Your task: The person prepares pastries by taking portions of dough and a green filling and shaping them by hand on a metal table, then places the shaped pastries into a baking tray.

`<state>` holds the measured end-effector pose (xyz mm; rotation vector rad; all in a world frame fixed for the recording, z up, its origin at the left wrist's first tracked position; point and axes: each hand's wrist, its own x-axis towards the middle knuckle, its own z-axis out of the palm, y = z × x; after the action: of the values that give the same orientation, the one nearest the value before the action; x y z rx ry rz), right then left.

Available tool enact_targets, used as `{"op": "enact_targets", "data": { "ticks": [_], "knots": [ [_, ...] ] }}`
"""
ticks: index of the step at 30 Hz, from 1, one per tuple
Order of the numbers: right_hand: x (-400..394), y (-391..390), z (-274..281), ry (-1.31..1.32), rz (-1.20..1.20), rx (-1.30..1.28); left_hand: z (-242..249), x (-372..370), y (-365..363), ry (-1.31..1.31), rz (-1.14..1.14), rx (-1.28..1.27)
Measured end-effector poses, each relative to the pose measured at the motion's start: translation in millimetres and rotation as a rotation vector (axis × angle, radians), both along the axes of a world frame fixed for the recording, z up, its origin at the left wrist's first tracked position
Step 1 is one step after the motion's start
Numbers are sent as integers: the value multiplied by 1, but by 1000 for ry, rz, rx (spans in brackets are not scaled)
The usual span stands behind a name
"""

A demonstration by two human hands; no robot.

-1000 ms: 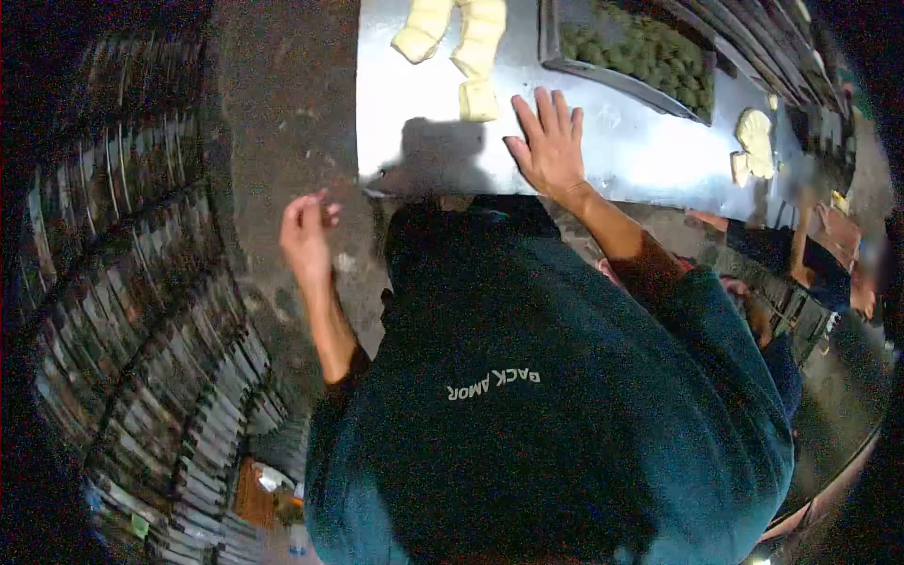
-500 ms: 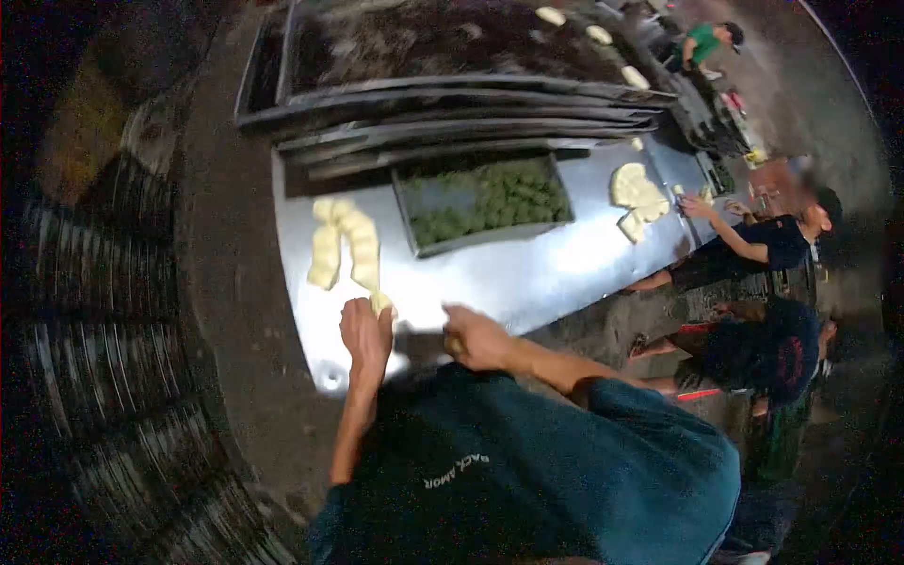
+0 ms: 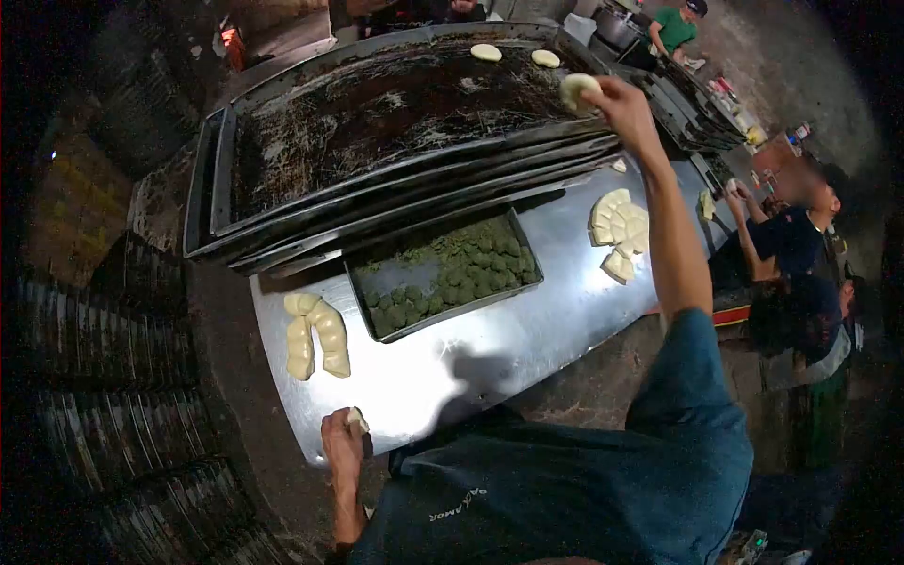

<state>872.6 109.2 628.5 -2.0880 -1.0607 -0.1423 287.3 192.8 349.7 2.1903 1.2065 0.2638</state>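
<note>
Cream-coloured dough round [image 3: 576,90] is being held up over the tray's right corner

The right hand [image 3: 628,110] is pinching its rim, fingers hiding part; whether it is touching the tray, one cannot tell. The left hand [image 3: 343,446] is gripping a small dough piece [image 3: 356,421] by the table's near edge, mostly covering it. Two dough discs [image 3: 486,53] are lying on the dark, scraped tray [image 3: 348,141], which is topping a stack too overlapped to count. The shiny metal table [image 3: 556,320] is bearing one box [image 3: 403,278] of green balls, too crowded to count, one bent dough strip [image 3: 332,339] and one dough cluster [image 3: 621,221]. Across the dim room, one person in green [image 3: 673,28] is showing, while people in dark clothes [image 3: 786,233] are overlapping at right
</note>
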Motion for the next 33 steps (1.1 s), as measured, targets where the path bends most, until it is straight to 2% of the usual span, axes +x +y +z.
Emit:
{"op": "enact_targets", "data": {
  "ticks": [1, 3, 4, 5, 6, 7, 8, 9, 10, 11, 12, 13, 14, 15, 17, 19, 21, 23, 25, 27, 29, 30, 31, 33],
  "knots": [
    [15, 13, 2, -58, -102, -78, 4, 1, 0, 8, 10, 5],
    [59, 34, -32, -283, 15, -169, 7, 1, -4, -80, 150, -264],
    [62, 46, -36, -191, -32, -544, 7, 1, -4, -77, 162, -262],
    [59, 55, -49, -208, -66, -573, 7, 3, -3, -220, 267, -383],
    [54, 58, -59, -264, -108, -443, 8, 4, -2, -364, 370, -502],
    [13, 60, -56, -319, -148, -313, 16, 10, 0, -362, 379, -501],
    [-35, 60, -56, -370, 44, 61, 31, 24, 6, -453, 365, -625],
    [-74, 65, -70, -261, 103, 183, 43, 39, 12, -540, 347, -751],
    [-135, 62, -70, -118, 164, 162, 49, 56, 17, -568, 247, -626],
    [-181, 57, -81, -6, 346, 152, 56, 73, 22, -591, 150, -498],
    [-225, 54, -89, 71, 455, 37, 71, 95, 23, -729, 157, -474],
    [-256, 56, -105, -48, 622, 49, 89, 113, 24, -864, 171, -446],
    [-280, 54, -111, 99, 694, -100, 103, 121, 29, -871, 168, -469],
    [-297, 58, -131, 183, 667, -25, 112, 126, 35, -882, 170, -483],
    [-334, 62, -134, 202, 488, 229, 112, 139, 43, -1064, 227, -304],
    [-373, 65, -136, 395, 365, 406, 111, 141, 45, -1102, 281, -47],
    [-395, 75, -150, 522, 181, 508, 105, 139, 39, -987, 205, 265],
    [-388, 72, -142, 710, 261, 333, 104, 122, 29, -934, 160, 170],
    [-393, 70, -141, 727, 356, 272, 102, 99, 25, -1129, 264, -191],
    [-409, 69, -141, 914, 310, 286, 104, 76, 25, -1203, 344, -413],
    [-418, 66, -170, 877, 348, 223, 87, 59, 24, -1206, 437, -554],
    [-417, 63, -183, 302, 463, 74, 47, 43, 33, -1208, 324, -571],
    [-416, 63, -192, -278, 556, -81, 42, 36, 34, -1235, 419, -905],
    [-441, 56, -213, -21, 736, -308, 37, 11, 35, -1226, 315, -1099]
  ]
}}
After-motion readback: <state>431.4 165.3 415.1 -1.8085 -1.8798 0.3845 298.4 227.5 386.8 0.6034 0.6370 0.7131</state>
